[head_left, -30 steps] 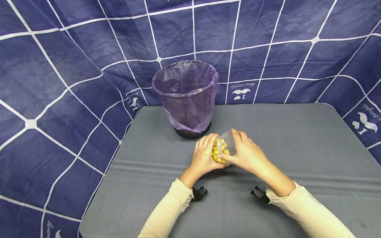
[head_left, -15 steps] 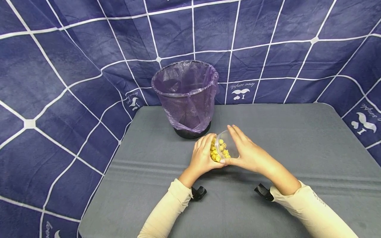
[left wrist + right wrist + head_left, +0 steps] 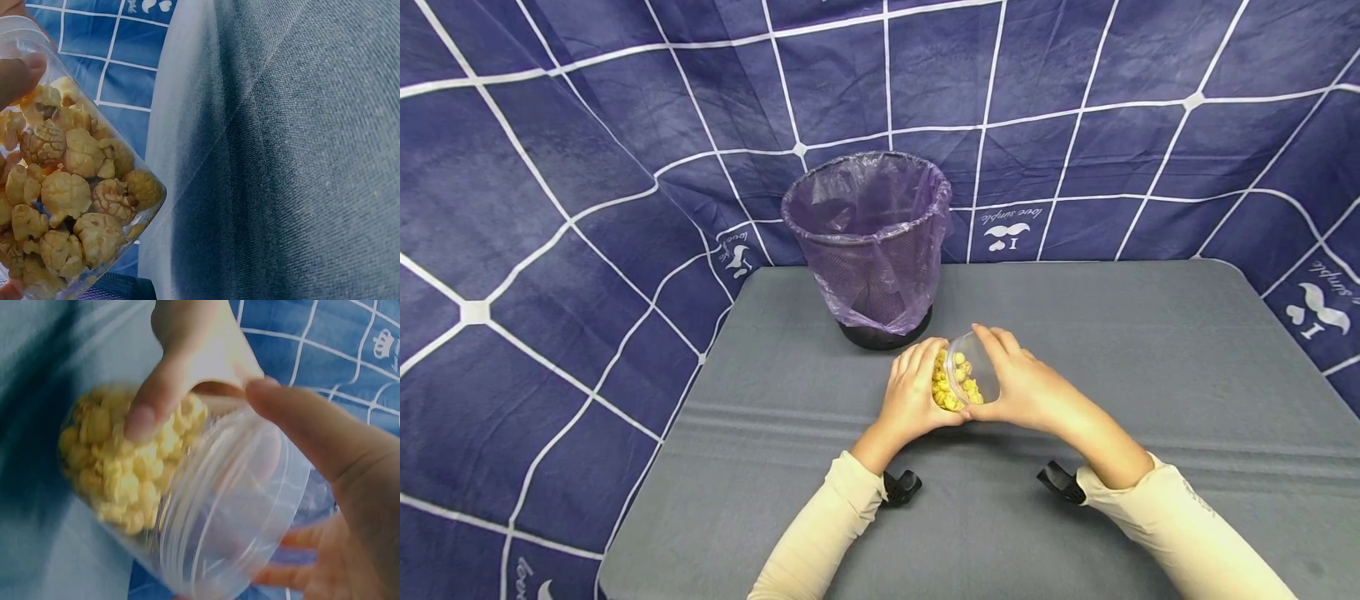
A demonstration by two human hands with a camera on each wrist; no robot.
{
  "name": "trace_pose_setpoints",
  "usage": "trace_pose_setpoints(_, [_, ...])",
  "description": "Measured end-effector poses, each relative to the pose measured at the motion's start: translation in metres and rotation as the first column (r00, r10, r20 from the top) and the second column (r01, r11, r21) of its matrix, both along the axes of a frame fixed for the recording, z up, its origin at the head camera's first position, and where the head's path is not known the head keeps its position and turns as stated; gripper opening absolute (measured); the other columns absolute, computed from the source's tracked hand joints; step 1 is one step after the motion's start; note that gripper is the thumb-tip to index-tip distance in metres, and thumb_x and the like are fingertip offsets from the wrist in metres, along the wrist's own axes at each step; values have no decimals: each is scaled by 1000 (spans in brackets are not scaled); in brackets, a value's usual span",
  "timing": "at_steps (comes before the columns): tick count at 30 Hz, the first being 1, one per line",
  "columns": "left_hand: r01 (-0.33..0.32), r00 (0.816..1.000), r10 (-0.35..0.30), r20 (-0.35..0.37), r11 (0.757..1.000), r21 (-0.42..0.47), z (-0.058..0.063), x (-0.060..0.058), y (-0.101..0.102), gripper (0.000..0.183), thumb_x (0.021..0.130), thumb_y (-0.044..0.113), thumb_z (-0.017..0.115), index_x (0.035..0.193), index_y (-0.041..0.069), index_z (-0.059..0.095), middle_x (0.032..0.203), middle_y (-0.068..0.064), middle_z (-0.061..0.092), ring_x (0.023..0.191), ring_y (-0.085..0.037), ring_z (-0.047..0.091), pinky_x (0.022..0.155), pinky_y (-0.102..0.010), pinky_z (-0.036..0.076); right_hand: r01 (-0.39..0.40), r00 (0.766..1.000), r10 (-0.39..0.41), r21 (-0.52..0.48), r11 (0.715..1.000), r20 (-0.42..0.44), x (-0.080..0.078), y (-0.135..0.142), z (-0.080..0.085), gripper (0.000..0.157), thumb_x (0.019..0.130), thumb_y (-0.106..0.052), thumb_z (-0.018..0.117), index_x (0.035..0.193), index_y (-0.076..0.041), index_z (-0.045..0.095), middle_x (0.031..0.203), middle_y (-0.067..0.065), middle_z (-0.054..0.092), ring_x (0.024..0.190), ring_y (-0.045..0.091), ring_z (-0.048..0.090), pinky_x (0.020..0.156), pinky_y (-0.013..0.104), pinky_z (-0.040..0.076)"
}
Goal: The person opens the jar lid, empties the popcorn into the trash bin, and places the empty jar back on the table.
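Note:
A clear plastic jar of yellow caramel popcorn (image 3: 951,385) lies tilted between my hands, its lidded end facing right. The left hand (image 3: 913,387) grips the jar's body from the left. In the left wrist view, the popcorn (image 3: 65,194) shows through the jar wall, with the thumb (image 3: 22,75) over the upper part. My right hand (image 3: 1030,385) holds the clear lid (image 3: 981,367) by its rim, thumb below and fingers above. In the right wrist view, the lid (image 3: 231,506) sits at the jar's mouth, and the right hand (image 3: 350,469) curves around it.
A black mesh wastebasket (image 3: 880,292) lined with a purple bag stands just behind the jar. Grey cloth covers the table (image 3: 1112,333). Blue gridded curtains (image 3: 1037,75) hang at the back and sides. A black wrist mount (image 3: 1060,482) sits on each wrist.
The right hand's grip has turned slightly about the lid, its thumb sliding lower along the rim. The jar has tilted a little and shifted slightly. The left hand stays around it.

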State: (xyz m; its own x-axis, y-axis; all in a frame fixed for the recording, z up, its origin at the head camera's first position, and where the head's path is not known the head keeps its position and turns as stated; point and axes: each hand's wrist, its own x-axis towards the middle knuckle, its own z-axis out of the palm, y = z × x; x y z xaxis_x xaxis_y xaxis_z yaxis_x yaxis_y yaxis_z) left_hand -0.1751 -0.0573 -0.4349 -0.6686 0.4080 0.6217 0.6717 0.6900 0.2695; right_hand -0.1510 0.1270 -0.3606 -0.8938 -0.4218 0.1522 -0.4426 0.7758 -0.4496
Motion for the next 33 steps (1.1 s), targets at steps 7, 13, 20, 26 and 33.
trace_pose_setpoints(7, [11, 999, -11, 34, 1000, -2, 0, 1, -1, 102, 43, 51, 82, 126, 7, 40, 122, -7, 47, 113, -23, 41, 92, -38, 34, -194, 979, 193, -15, 981, -68, -4, 12, -2, 109, 54, -28, 84, 141, -11, 21, 136, 18, 27, 111, 46, 38, 87, 54, 37])
trace_pose_setpoints(13, [12, 998, -13, 55, 1000, 10, -1, 0, -2, 102, 43, 52, 82, 125, 7, 41, 121, -7, 47, 113, -24, 42, 92, -38, 34, -255, 962, 253, -1, 967, -106, -3, 18, -1, 107, 54, -22, 85, 141, -14, 22, 140, 16, 22, 122, 42, 27, 91, 54, 33])
trace_pose_setpoints(20, [-3, 997, 2, 73, 1000, 18, -3, 0, -4, 102, 43, 53, 82, 125, 8, 41, 121, -7, 47, 112, -23, 42, 92, -37, 33, -209, 972, 208, 1, 978, -113, -4, 35, 9, 108, 56, -26, 83, 142, -18, 20, 141, 14, 22, 120, 42, 29, 90, 55, 33])
trace_pose_setpoints(26, [-16, 997, 14, 81, 1000, 24, -3, -1, -5, 102, 42, 52, 82, 124, 7, 42, 122, -7, 47, 113, -23, 41, 93, -37, 33, -79, 995, 80, 17, 997, -64, -11, 59, 13, 109, 56, -26, 83, 143, -18, 18, 139, 18, 21, 117, 49, 26, 87, 63, 28])
trace_pose_setpoints(33, [-18, 996, 15, 86, 999, 38, -3, -1, -6, 100, 42, 52, 82, 122, 7, 44, 121, -6, 47, 113, -23, 41, 92, -37, 34, 50, 993, -61, 105, 993, 100, -23, 91, -2, 107, 62, -32, 80, 143, -8, 14, 137, 27, 18, 114, 58, 22, 81, 69, 26])
